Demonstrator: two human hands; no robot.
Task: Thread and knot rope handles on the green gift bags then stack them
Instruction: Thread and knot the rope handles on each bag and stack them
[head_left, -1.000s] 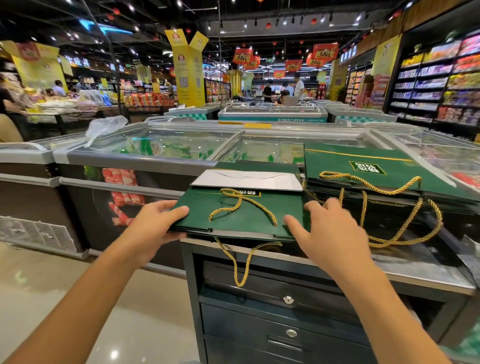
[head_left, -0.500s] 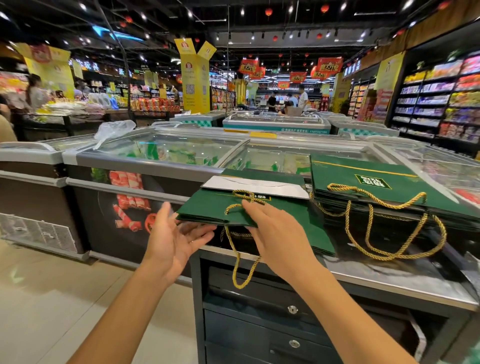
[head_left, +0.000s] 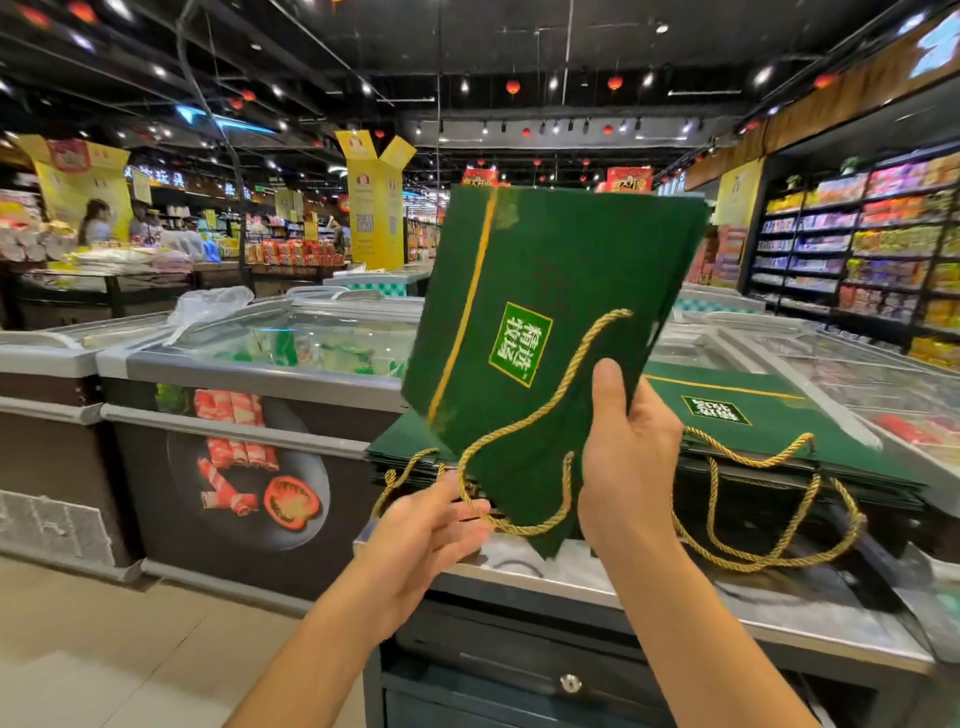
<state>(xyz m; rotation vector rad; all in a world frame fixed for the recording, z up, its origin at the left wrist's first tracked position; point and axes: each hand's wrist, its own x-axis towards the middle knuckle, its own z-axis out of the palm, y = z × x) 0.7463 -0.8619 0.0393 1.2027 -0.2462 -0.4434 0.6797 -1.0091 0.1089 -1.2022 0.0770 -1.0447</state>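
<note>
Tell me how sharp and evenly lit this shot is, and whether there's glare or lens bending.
Head view: the green bag in the right hand is sharp, its logo legible; ceiling lights glare off the freezer lids; shelves bow at the right edge; far aisles are soft.

Both your arms show bare, from the near edge of the view right up to the fingertips. Your left forearm (head_left: 311, 649) is a slim, smooth length at the near left, narrowing to an uncovered wrist below your left hand (head_left: 426, 525). Your right forearm (head_left: 701, 639) looks broader at the near right and narrows the same way toward your right hand (head_left: 623, 467). The fingers of both hands are bare, and the nails are too blurred to describe.
</note>
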